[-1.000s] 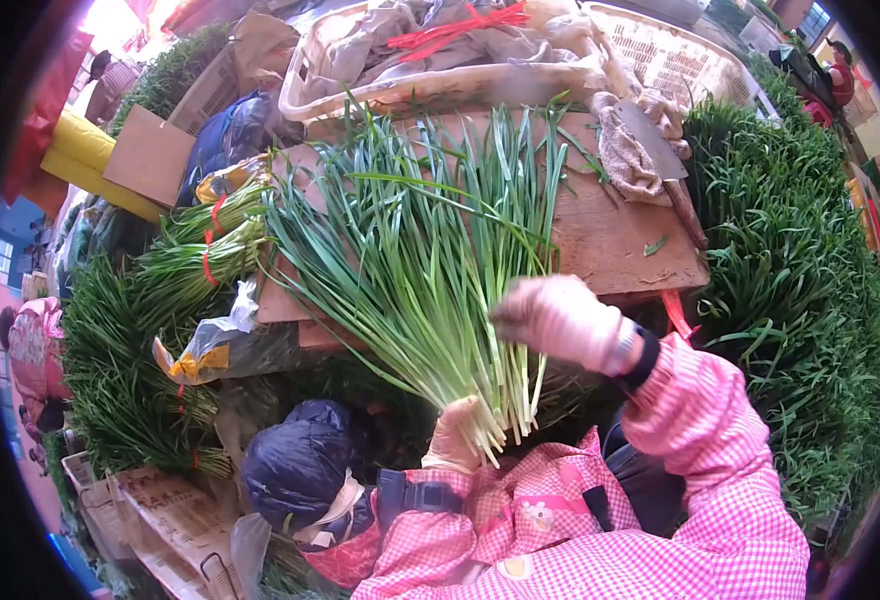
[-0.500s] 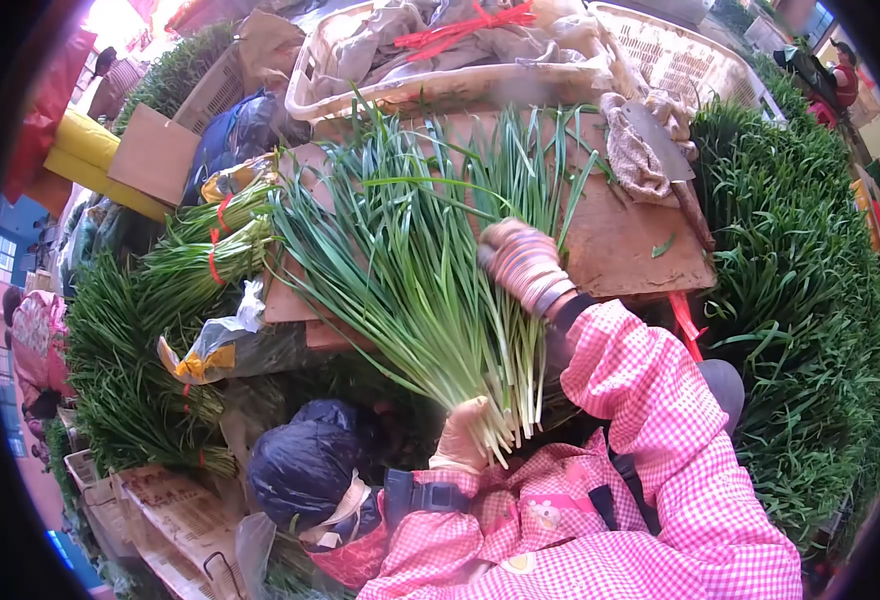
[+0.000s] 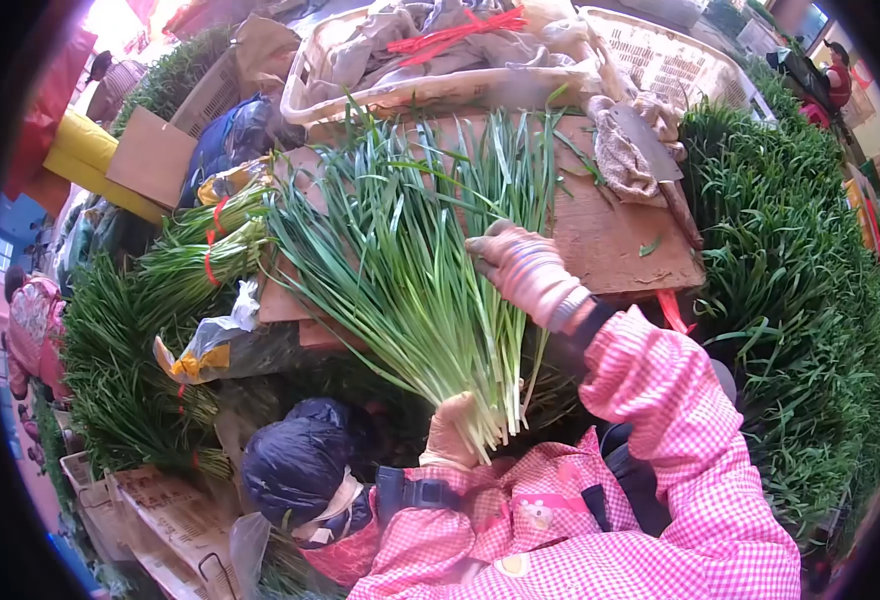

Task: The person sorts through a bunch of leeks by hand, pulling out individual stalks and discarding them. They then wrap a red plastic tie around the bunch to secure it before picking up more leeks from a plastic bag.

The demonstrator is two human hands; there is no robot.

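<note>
A large fanned bundle of long green leafy stalks, apparently garlic chives (image 3: 415,290), leans over a brown board (image 3: 615,235) with its pale stalk ends toward me. My left hand (image 3: 450,432), in a pale glove, is closed around the stalks near these ends. My right hand (image 3: 532,268), in a striped knit glove, is at the bundle's right side, partway up. Its fingers are curled together against some of the leaves, and the fingertips are partly hidden. One thin stalk stands slightly apart below this hand.
A cleaver-like blade (image 3: 645,140) rests on a cloth (image 3: 622,160) at the board's right. Behind is a white crate (image 3: 450,92) with cloths and red ties (image 3: 455,35). Tied bundles (image 3: 235,240) lie left; a dense mass of greens (image 3: 790,290) fills the right. A dark plastic bag (image 3: 300,460) is lower left.
A leaf that lay crosswise over the bundle no longer shows there. The leaves on the right are drawn in closer. My left hand keeps its hold; the view has shifted slightly.
</note>
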